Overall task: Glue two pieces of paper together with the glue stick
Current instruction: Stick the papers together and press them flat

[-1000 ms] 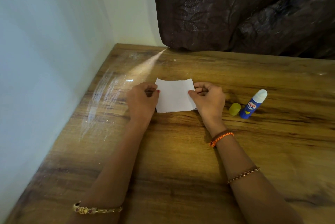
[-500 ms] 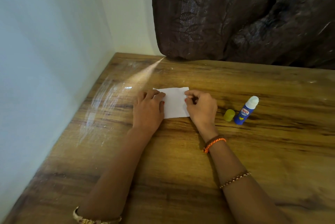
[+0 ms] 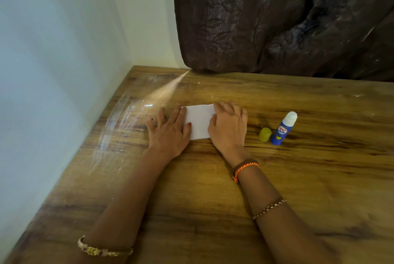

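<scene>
Head view: both hands now lie flat on the paper (image 3: 199, 121), where a second ago their fingers were curled and pinching its two side edges. The left hand (image 3: 169, 130) covers the left side with fingers spread apart, and the right hand (image 3: 228, 127) covers the right side, also opened flat — neither grip is clamped on anything, they only press down. I see one white rectangle between them, so I judge that the two pieces are already laid one over the other and this is the pressing step, close to the end of the task; whether the edges match well I cannot tell, because the hands hide them.

The paper sits toward the far left part of the surface (image 3: 213, 189), nearer the far edge than the near one. The glue stick (image 3: 284, 129) stands upright and uncapped to the right of the right hand, with its yellow cap (image 3: 264, 134) just beside it, both apart from the hand. A smoothing stroke to the right has only some room before the cap. To the left the wall (image 3: 53, 71) closes the surface; the near side is wide open — the curtain (image 3: 277, 18) hangs at the far edge.
</scene>
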